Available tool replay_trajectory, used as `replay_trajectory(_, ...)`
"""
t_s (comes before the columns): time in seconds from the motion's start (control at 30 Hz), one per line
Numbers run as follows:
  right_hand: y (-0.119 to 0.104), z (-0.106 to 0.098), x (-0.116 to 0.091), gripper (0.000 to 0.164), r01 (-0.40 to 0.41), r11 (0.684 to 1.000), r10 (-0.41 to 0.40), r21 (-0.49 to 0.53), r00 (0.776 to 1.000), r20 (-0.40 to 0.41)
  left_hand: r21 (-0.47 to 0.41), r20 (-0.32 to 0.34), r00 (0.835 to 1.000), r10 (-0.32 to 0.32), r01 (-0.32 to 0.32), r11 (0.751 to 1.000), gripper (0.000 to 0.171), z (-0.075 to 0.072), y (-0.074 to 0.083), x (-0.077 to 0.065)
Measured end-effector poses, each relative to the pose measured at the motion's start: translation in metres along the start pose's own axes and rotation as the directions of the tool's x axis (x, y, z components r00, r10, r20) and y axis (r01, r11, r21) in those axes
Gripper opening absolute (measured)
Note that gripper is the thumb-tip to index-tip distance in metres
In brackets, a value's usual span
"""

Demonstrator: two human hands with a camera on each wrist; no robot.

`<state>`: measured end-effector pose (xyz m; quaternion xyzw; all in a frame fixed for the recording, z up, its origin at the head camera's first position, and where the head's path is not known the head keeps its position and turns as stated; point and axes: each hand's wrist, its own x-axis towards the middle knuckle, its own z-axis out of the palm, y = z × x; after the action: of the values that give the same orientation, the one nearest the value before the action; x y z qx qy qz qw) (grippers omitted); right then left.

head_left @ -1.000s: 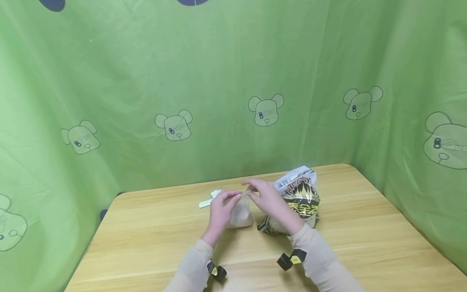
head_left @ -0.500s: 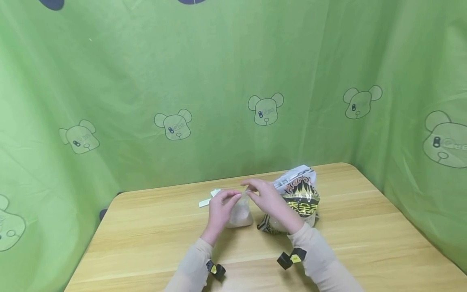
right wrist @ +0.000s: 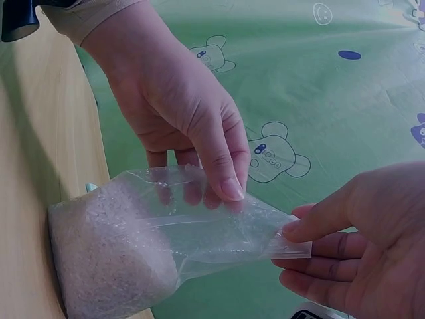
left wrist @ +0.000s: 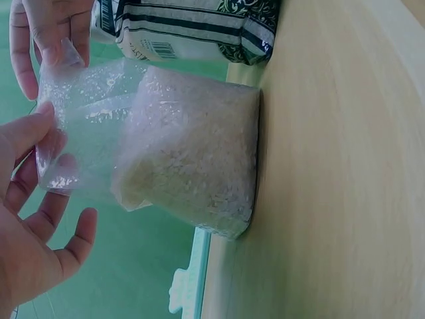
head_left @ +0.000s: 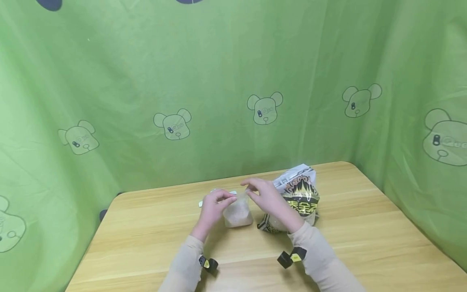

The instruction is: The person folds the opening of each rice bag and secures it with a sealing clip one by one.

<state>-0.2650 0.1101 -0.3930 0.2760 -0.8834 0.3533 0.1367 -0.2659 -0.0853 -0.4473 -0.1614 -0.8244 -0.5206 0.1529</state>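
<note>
A clear plastic bag of rice [head_left: 238, 215] stands on the table, its rice-filled bottom resting on the wood and its clear upper part standing above the grains. My left hand [head_left: 211, 207] pinches the upper part between thumb and fingers, with the thumb on the near face in the left wrist view. At the top corner, my right hand [right wrist: 352, 246] pinches the bag's edge. The film [left wrist: 93, 113] stretches between both hands. Right of the bag, behind my right forearm, sits a large printed rice sack [head_left: 303, 200] in black, yellow and white.
A pale mint-green plastic strip [left wrist: 196, 276] with a small tab lies on the table behind the bag, partly hidden by my left hand in the head view. The wooden table [head_left: 146, 235] ends at a green curtain [head_left: 219, 154] at the back and sides.
My left hand has shifted a little left along the bag's upper part, uncovering more of the bag. My right hand stays nearly in place at the corner.
</note>
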Motion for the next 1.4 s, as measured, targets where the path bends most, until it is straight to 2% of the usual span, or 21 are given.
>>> replay_trajectory(0.13, 0.0, 0.0, 0.0, 0.032, -0.001, 1.0, 0.001, 0.002, 1.0, 0.001, 0.012, 0.017, 1.0, 0.015, -0.015, 1.0, 0.014, -0.002, -0.001, 0.0)
replay_trajectory(0.4, 0.001, 0.0, 0.001, 0.031, -0.017, 1.0, 0.017, 0.003, 1.0, 0.01, -0.026, 0.06, 0.995, -0.074, 0.076, 0.997, 0.011, -0.008, -0.011, 0.001)
replay_trajectory(0.67, 0.002, 0.0, 0.001, 0.032, -0.008, 1.0, 0.008, 0.001, 1.0, 0.014, -0.038, 0.079, 0.996, -0.027, 0.031, 0.999, 0.01, -0.012, -0.017, 0.002)
replay_trajectory(0.8, 0.003, 0.0, 0.001, 0.032, -0.012, 1.0, 0.012, 0.002, 1.0, 0.015, -0.05, 0.093, 0.995, -0.034, 0.038, 0.998, 0.012, -0.013, -0.018, 0.002)
replay_trajectory(1.0, 0.004, 0.001, 0.0, 0.032, -0.023, 1.0, 0.023, -0.006, 1.0, 0.014, -0.067, 0.118, 0.99, -0.081, 0.089, 0.994, 0.011, -0.016, -0.023, 0.001)
replay_trajectory(1.23, 0.002, 0.0, 0.0, 0.032, -0.027, 1.0, 0.027, 0.0, 0.999, 0.02, -0.075, 0.139, 0.989, -0.055, 0.066, 0.995, 0.011, -0.018, -0.027, 0.001)
replay_trajectory(1.4, 0.002, -0.001, -0.001, 0.031, -0.03, 1.0, 0.03, 0.001, 0.999, 0.021, -0.068, 0.152, 0.984, -0.089, 0.1, 0.993, 0.012, -0.02, -0.026, 0.001)
